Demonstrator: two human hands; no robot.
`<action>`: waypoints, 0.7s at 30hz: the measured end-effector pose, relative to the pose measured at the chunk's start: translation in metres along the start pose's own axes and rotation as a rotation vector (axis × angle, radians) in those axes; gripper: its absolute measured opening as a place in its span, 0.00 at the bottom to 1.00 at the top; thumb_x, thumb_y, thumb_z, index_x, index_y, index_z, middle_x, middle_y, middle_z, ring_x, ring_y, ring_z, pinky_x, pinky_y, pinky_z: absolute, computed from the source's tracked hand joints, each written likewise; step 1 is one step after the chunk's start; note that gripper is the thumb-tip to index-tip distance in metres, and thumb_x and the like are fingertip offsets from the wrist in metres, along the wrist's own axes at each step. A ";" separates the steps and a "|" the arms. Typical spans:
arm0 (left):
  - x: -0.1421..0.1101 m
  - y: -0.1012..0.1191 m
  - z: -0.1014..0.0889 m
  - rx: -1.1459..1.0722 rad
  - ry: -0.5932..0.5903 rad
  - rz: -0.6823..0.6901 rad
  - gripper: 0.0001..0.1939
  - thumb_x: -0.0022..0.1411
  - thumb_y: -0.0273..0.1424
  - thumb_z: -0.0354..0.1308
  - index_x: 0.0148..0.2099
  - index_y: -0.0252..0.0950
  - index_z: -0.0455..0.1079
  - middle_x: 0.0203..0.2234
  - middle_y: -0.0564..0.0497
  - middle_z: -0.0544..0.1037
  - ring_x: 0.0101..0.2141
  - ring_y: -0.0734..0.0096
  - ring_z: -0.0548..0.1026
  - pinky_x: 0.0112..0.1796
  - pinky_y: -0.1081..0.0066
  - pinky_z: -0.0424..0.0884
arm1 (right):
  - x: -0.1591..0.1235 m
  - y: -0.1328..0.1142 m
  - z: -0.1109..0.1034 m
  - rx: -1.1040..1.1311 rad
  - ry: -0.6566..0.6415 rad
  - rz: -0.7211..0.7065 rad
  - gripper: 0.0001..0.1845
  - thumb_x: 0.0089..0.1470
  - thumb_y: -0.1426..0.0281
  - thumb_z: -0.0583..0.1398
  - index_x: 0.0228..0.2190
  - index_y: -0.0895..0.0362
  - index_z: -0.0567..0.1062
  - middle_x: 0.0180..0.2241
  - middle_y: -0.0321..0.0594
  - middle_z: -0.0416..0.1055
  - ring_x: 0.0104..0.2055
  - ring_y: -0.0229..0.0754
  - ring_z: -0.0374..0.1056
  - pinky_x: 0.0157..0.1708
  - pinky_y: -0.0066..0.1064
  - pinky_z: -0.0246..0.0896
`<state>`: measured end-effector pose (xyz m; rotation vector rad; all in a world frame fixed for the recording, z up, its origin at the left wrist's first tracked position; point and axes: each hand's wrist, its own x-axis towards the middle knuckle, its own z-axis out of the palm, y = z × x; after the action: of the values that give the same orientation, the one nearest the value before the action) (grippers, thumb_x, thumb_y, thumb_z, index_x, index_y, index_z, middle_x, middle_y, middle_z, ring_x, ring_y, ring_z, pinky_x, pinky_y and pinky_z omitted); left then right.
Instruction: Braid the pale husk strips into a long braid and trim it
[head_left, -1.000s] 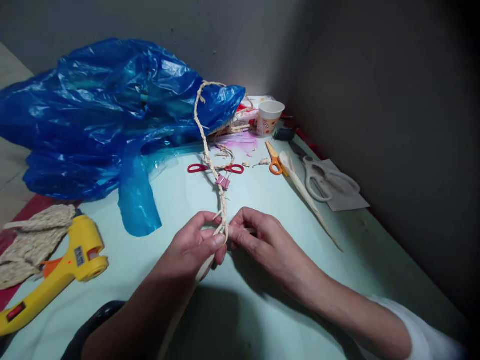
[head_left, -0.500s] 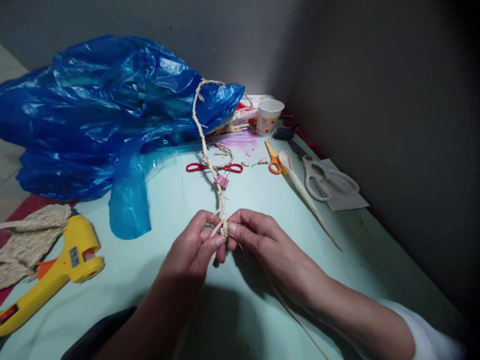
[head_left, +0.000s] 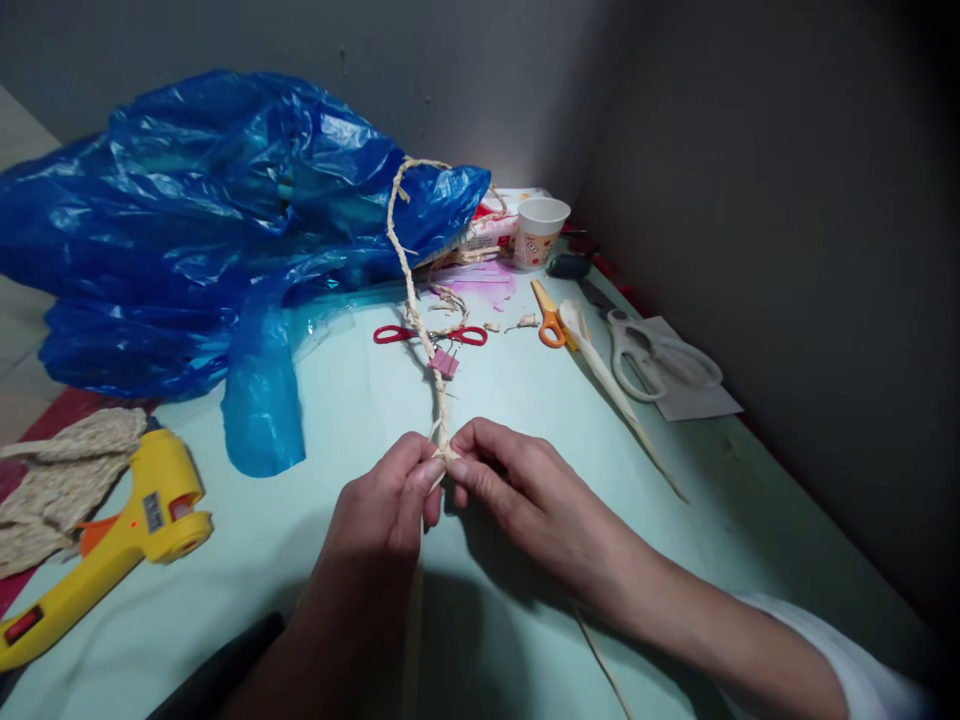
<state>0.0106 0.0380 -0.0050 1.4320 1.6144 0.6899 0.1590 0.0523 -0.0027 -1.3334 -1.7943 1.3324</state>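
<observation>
My left hand [head_left: 382,497] and right hand [head_left: 514,480] both pinch the near end of the braid [head_left: 442,402] over the table [head_left: 352,400], nearer me than its pink clip [head_left: 445,362] — if either grip slackens, it could unravel.

A thin, pale straw braid [head_left: 411,292] bends over at the back, then runs nearly straight toward the front, stray ends sticking out; loose, unbraided strands [head_left: 600,660] show below its near end.
</observation>
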 end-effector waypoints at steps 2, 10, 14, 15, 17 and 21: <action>0.000 -0.001 0.000 0.008 -0.009 0.021 0.17 0.64 0.38 0.47 0.24 0.39 0.59 0.17 0.58 0.64 0.22 0.73 0.61 0.27 0.72 0.56 | 0.000 -0.001 0.000 -0.062 0.016 0.000 0.12 0.64 0.67 0.51 0.29 0.56 0.68 0.27 0.32 0.70 0.29 0.34 0.64 0.31 0.27 0.55; -0.001 -0.002 0.002 -0.001 -0.009 0.030 0.15 0.62 0.38 0.49 0.25 0.38 0.63 0.15 0.58 0.62 0.20 0.74 0.59 0.25 0.73 0.55 | 0.001 -0.001 0.003 -0.136 0.095 0.054 0.14 0.63 0.65 0.51 0.27 0.56 0.67 0.22 0.31 0.67 0.26 0.33 0.61 0.27 0.26 0.52; 0.000 -0.003 0.000 -0.021 -0.018 0.010 0.15 0.62 0.39 0.49 0.26 0.38 0.65 0.15 0.59 0.60 0.20 0.75 0.57 0.23 0.73 0.53 | 0.006 0.002 -0.003 -0.102 0.022 0.017 0.13 0.63 0.65 0.52 0.28 0.55 0.69 0.22 0.30 0.67 0.26 0.33 0.61 0.27 0.26 0.52; 0.001 -0.003 -0.001 -0.017 -0.011 0.010 0.14 0.62 0.39 0.49 0.27 0.38 0.67 0.15 0.59 0.60 0.20 0.75 0.57 0.24 0.73 0.53 | 0.007 0.003 -0.005 -0.085 -0.003 0.002 0.13 0.63 0.66 0.52 0.28 0.55 0.69 0.23 0.30 0.67 0.27 0.33 0.62 0.28 0.25 0.52; 0.002 -0.003 -0.002 -0.013 0.009 0.028 0.14 0.61 0.38 0.50 0.28 0.37 0.69 0.17 0.57 0.63 0.22 0.74 0.59 0.25 0.73 0.54 | 0.009 0.004 -0.008 -0.065 -0.043 -0.030 0.12 0.63 0.66 0.52 0.29 0.55 0.69 0.25 0.30 0.68 0.28 0.32 0.62 0.29 0.25 0.53; 0.003 -0.001 -0.002 -0.067 0.044 0.059 0.14 0.58 0.37 0.51 0.25 0.36 0.70 0.22 0.54 0.71 0.25 0.73 0.64 0.27 0.74 0.58 | 0.008 0.002 -0.011 -0.079 -0.060 -0.075 0.11 0.63 0.65 0.53 0.30 0.56 0.69 0.27 0.30 0.68 0.30 0.32 0.61 0.30 0.25 0.52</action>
<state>0.0084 0.0414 -0.0056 1.4297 1.5732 0.8066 0.1658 0.0639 -0.0021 -1.2662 -1.9368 1.2860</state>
